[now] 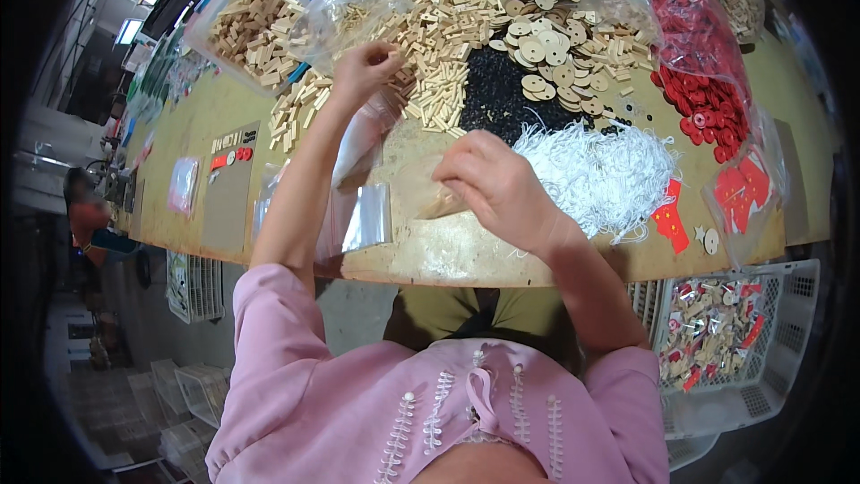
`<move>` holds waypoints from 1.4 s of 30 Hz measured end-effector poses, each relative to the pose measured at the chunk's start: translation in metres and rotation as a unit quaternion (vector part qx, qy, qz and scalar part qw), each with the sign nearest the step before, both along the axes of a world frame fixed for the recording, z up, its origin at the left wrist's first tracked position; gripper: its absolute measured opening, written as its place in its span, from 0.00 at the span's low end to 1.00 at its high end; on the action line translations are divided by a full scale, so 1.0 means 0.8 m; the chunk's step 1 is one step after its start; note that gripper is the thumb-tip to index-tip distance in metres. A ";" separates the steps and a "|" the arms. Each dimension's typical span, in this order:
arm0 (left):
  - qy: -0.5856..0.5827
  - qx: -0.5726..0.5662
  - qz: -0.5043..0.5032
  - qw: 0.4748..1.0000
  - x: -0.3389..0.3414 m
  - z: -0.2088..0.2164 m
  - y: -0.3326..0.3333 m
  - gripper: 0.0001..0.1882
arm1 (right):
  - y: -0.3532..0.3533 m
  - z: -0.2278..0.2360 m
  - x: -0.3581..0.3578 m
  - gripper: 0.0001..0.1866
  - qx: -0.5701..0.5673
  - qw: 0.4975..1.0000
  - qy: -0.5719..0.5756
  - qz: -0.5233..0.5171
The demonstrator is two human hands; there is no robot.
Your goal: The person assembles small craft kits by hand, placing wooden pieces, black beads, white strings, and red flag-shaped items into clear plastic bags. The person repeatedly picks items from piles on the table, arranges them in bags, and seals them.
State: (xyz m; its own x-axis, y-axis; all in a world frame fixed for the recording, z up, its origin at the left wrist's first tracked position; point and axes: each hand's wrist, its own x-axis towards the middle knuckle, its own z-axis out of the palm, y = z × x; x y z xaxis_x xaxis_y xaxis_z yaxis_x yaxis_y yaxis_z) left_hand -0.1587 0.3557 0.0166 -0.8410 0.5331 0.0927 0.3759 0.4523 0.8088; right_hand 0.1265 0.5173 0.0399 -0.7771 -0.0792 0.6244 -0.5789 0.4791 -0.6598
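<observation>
My left hand [363,76] is over the piles of small wooden blocks [448,22], its fingers curled into a pinch. Whatever may be between those fingertips is too small to make out. My right hand [493,184] grips a clear plastic bag [437,202] low over the table, to the left of a heap of white strings [596,175]. Short wooden sticks [436,94] lie between both hands, toward the back. Beside them spreads a pile of small black pieces [491,90]. A stack of clear plastic bags [365,217] rests near the front edge, under my left forearm.
Round wooden discs [546,45] are heaped at the back. Red wheels [703,112] spill from a bag at right, near red flag-like pieces [670,215]. A sample board [231,188] lies at left. A white crate [775,350] of filled packets stands below the right edge.
</observation>
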 end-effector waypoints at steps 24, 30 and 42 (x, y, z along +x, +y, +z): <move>0.202 0.079 -0.152 0.964 0.229 0.085 -0.060 0.09 | -0.011 0.015 0.015 0.10 0.020 0.997 -0.068 0.014; 0.096 -0.064 -0.017 0.993 0.104 0.034 -0.083 0.09 | -0.010 0.008 0.006 0.06 0.004 0.991 -0.082 0.107; 0.140 -0.184 -0.056 0.971 0.044 -0.006 0.008 0.11 | -0.002 0.002 0.005 0.05 0.001 0.990 -0.081 0.113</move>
State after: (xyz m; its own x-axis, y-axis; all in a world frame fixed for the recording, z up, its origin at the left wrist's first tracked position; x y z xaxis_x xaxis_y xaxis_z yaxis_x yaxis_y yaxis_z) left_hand -0.1231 0.3624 0.0114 -0.7449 0.6602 0.0964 0.6218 0.6345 0.4592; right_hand 0.1304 0.5159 0.0416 -0.8287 -0.2642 0.4934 -0.5591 0.3503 -0.7515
